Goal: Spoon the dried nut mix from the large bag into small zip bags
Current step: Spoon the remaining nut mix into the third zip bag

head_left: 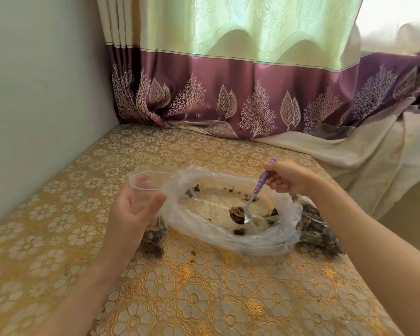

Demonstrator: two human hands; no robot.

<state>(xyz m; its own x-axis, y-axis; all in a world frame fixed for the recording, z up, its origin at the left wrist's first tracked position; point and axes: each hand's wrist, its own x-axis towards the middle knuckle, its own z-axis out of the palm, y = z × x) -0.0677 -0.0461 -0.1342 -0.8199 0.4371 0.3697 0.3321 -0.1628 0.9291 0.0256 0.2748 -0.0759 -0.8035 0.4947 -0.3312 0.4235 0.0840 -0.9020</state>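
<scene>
The left hand (134, 209) is holding a small zip bag (150, 190) open-mouthed, seemingly part-filled, while the right hand (286, 178) is gripping a purple-handled spoon (252, 202) scraping remaining nuts (237, 214) inside the nearly empty large bag (228, 236).

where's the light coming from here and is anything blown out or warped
Head view: daylight comes through the curtain behind the table; the window gap top right is blown out white. Wide-angle bending curves the table edges and the wall at left. The large bag shows pale sheen, and the spoon bowl glints.
</scene>
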